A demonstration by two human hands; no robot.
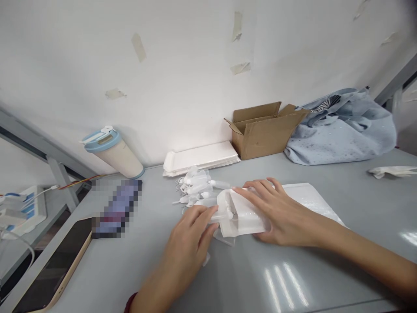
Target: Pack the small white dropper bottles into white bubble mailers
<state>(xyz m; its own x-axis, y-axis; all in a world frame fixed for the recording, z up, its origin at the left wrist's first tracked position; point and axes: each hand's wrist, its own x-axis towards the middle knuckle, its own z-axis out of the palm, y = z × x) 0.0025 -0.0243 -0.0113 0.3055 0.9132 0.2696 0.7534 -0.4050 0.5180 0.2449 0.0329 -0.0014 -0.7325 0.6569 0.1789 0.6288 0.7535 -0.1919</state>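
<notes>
Grey tabletop (120, 265) meets a white wall (189, 65) patched with tape (139, 47); above it our left hand (189, 239) pinches a translucent tube (219, 218) at the mouth of the white envelope (249, 216) our right hand (278, 211) grips.

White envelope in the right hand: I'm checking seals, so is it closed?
No, the white envelope gapes open, and the left hand holds a translucent plastic piece at its mouth.

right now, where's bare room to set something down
Bare tabletop: between the phone and left hand; also between the blue bag and white mailer at the right hand. Crowded: beyond the left hand, plastic tubes and stacked mailers.
</notes>
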